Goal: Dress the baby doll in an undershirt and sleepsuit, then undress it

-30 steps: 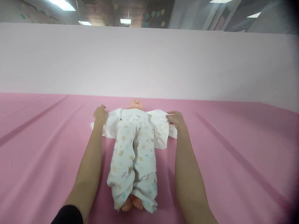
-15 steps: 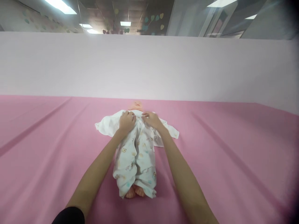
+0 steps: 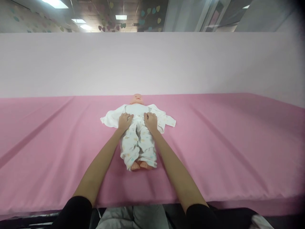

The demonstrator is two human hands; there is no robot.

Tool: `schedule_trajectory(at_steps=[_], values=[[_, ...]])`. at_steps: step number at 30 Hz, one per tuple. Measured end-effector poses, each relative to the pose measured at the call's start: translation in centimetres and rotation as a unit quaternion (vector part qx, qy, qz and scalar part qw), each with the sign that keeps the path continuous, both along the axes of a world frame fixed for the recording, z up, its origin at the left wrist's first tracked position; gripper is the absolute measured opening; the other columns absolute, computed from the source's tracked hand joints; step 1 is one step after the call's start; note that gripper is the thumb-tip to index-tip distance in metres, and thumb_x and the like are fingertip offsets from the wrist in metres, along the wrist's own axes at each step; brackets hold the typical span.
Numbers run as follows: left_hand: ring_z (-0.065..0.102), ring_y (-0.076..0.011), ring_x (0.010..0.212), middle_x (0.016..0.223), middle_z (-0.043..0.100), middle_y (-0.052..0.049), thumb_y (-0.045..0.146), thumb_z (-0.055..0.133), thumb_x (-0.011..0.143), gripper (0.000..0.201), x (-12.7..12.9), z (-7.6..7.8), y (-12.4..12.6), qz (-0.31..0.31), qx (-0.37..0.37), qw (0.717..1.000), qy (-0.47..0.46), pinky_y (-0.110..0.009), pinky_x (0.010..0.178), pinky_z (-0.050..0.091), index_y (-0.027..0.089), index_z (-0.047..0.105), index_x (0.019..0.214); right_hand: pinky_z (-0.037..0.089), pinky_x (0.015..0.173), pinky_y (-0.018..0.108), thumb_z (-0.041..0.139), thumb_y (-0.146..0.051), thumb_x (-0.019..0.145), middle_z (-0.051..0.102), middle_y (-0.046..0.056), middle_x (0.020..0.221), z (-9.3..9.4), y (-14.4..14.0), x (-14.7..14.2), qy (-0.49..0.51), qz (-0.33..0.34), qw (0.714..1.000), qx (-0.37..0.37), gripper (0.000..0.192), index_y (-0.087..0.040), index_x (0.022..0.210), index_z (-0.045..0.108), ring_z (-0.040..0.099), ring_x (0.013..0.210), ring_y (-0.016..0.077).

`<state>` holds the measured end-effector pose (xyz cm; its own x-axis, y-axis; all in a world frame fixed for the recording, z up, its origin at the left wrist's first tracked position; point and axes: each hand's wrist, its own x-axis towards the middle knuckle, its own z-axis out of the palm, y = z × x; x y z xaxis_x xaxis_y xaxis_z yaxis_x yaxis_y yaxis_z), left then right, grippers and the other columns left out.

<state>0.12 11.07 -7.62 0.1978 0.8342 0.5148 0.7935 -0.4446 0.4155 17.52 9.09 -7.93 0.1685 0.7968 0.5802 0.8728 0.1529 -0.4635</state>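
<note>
A baby doll lies on its back with its head away from me and its bare feet towards me. It wears a white top whose sleeves spread out to both sides. Its patterned white pants cover the legs down to the ankles. At the left side of the waistband is my left hand, its fingers curled over the cloth. My right hand grips the waistband's right side the same way. The fingertips of both hands are partly hidden.
The doll lies on a pink padded sheet with long creases, its front edge close to my lap. Behind it stands a white wall panel. My legs in grey trousers show below the edge.
My hands have moved apart, from near the waist's middle to its two sides. The view has shifted, so the doll looks smaller and the sheet's front edge now shows.
</note>
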Motion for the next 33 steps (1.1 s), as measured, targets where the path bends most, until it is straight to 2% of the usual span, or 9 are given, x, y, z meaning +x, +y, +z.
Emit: schedule_trajectory(at_steps=[5,9,17,21,23,25,28,30,33], values=[[0.050,-0.0158,0.071,0.065,0.051,0.000,0.048,0.027,0.094,0.044,-1.8,-1.4,-2.6,-0.009,-0.055,0.998,-0.030,-0.027,0.071,0.036,0.020,0.044,0.065,0.031,0.076,0.030,0.032,-0.034,0.097,0.059,0.007,0.080,-1.1,-2.0,0.4,-0.001,-0.010,1.000,-0.028,0.038,-0.019,0.065,0.048,0.048,0.083,0.0204],[0.049,-0.0150,0.063,0.059,0.046,0.002,0.052,0.025,0.094,0.045,-2.1,-1.8,-4.1,-0.008,-0.073,0.996,-0.041,-0.026,0.065,0.035,0.020,0.042,0.066,0.032,0.077,0.028,0.030,-0.037,0.098,0.060,0.007,0.081,-2.2,-3.4,0.7,0.019,-0.010,0.999,-0.042,0.040,-0.019,0.067,0.047,0.049,0.083,0.0195],[0.056,-0.0207,0.092,0.084,0.060,-0.005,0.053,0.034,0.091,0.037,-3.3,-1.3,-6.8,-0.001,-0.058,0.996,0.073,-0.033,0.090,0.036,0.020,0.049,0.088,0.034,0.080,0.028,0.032,-0.038,0.097,0.062,0.009,0.087,-2.6,-5.9,0.7,0.029,0.019,0.997,-0.063,0.037,-0.018,0.073,0.051,0.050,0.087,0.0195],[0.043,-0.0222,0.121,0.113,0.059,-0.008,0.051,0.037,0.091,0.033,-3.9,-1.2,-7.7,-0.043,-0.084,0.993,0.066,-0.040,0.107,0.022,0.021,0.047,0.101,0.035,0.078,0.028,0.030,-0.040,0.096,0.063,0.008,0.094,-3.1,-7.0,0.7,0.063,0.028,0.994,-0.079,0.034,-0.018,0.088,0.055,0.051,0.091,0.0201],[0.041,-0.0214,0.122,0.117,0.057,-0.008,0.049,0.038,0.091,0.032,-4.1,-1.2,-7.8,-0.063,-0.099,0.992,0.050,-0.041,0.109,0.019,0.021,0.046,0.103,0.035,0.078,0.028,0.031,-0.042,0.096,0.063,0.008,0.096,-3.4,-7.3,0.8,0.082,0.045,0.991,-0.092,0.033,-0.019,0.095,0.054,0.052,0.093,0.0200],[0.048,-0.0211,0.113,0.110,0.059,-0.008,0.050,0.039,0.090,0.033,-4.2,-1.2,-7.9,-0.074,-0.106,0.991,0.032,-0.039,0.105,0.026,0.020,0.045,0.101,0.036,0.079,0.028,0.031,-0.043,0.096,0.062,0.007,0.096,-3.6,-7.4,0.9,0.093,0.054,0.989,-0.099,0.034,-0.019,0.098,0.054,0.052,0.094,0.0200],[0.054,-0.0199,0.094,0.100,0.059,-0.006,0.056,0.042,0.087,0.037,-4.3,-1.2,-8.0,-0.089,-0.111,0.990,-0.015,-0.033,0.088,0.040,0.020,0.042,0.097,0.037,0.080,0.029,0.031,-0.045,0.095,0.062,0.008,0.097,-3.4,-7.5,0.8,0.089,0.038,0.990,-0.098,0.035,-0.020,0.099,0.055,0.051,0.099,0.0218],[0.055,-0.0190,0.087,0.095,0.059,-0.004,0.060,0.046,0.084,0.041,-4.2,-1.2,-8.2,-0.095,-0.125,0.986,-0.046,-0.030,0.076,0.042,0.021,0.041,0.095,0.038,0.079,0.031,0.031,-0.046,0.095,0.061,0.010,0.096,-3.1,-7.7,0.6,0.073,0.013,0.992,-0.098,0.036,-0.019,0.099,0.055,0.050,0.102,0.0244],[0.055,-0.0183,0.084,0.092,0.059,-0.003,0.062,0.049,0.081,0.043,-4.1,-1.2,-8.5,-0.088,-0.135,0.985,-0.066,-0.028,0.073,0.041,0.021,0.039,0.091,0.038,0.078,0.033,0.033,-0.045,0.095,0.061,0.014,0.095,-2.6,-8.1,0.2,0.043,-0.020,0.994,-0.102,0.037,-0.017,0.100,0.056,0.050,0.103,0.0276]])
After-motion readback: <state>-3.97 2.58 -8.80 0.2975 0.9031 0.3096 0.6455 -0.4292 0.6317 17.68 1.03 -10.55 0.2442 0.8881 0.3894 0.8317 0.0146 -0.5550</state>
